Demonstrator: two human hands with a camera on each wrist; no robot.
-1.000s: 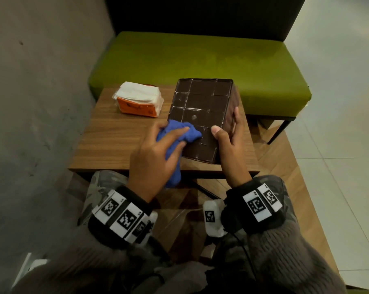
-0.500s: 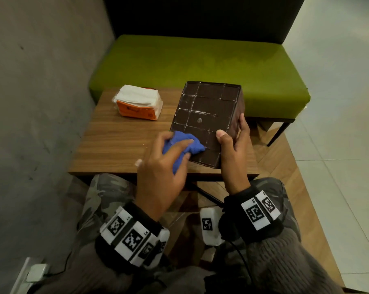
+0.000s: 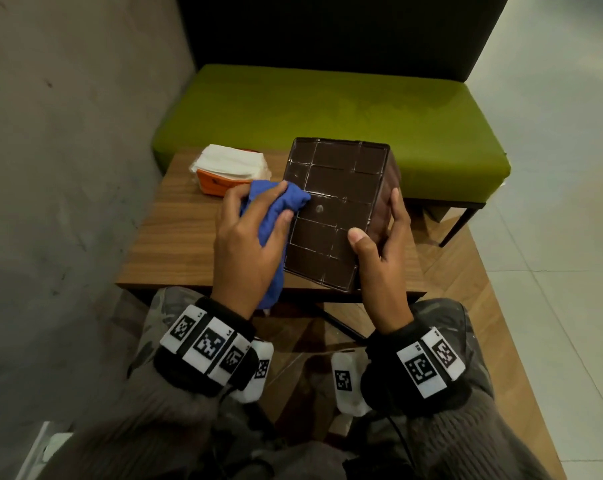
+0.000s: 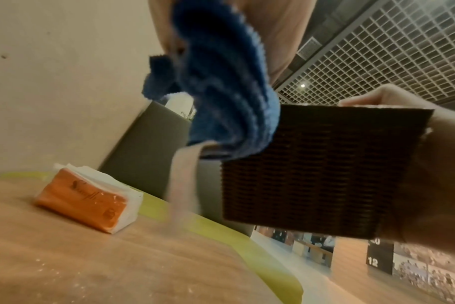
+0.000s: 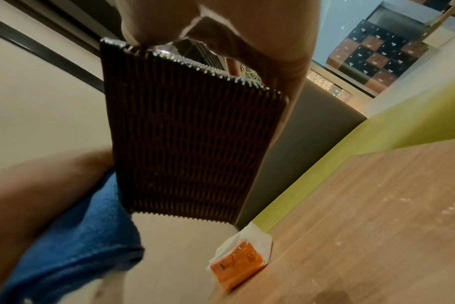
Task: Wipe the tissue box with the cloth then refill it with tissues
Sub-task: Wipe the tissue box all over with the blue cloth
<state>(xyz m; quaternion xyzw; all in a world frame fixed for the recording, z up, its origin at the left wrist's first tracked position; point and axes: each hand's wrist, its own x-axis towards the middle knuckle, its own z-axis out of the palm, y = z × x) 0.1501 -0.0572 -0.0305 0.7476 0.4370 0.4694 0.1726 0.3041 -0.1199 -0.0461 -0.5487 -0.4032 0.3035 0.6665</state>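
The dark brown woven tissue box (image 3: pixel 334 209) is turned over, its ribbed underside facing me, lifted off the wooden table (image 3: pixel 182 244). My right hand (image 3: pixel 379 244) grips its right side, thumb on the underside and fingers on the side wall. My left hand (image 3: pixel 248 233) holds the bunched blue cloth (image 3: pixel 275 202) against the box's left edge. In the left wrist view the cloth (image 4: pixel 229 92) covers the upper left corner of the box (image 4: pixel 312 170). The right wrist view shows the box (image 5: pixel 190 133) from below, the cloth (image 5: pixel 78 242) to its left. An orange pack of white tissues (image 3: pixel 227 171) lies at the table's back left.
A green bench seat (image 3: pixel 327 116) with a dark back stands behind the table. A grey wall (image 3: pixel 68 150) runs close along the left. Tiled floor (image 3: pixel 552 237) is to the right. My knees sit under the table's near edge. White specks dot the tabletop (image 4: pixel 91 267).
My left hand with the cloth has moved from the near middle of the underside up and left to its left edge. The box has risen and tilted a little.
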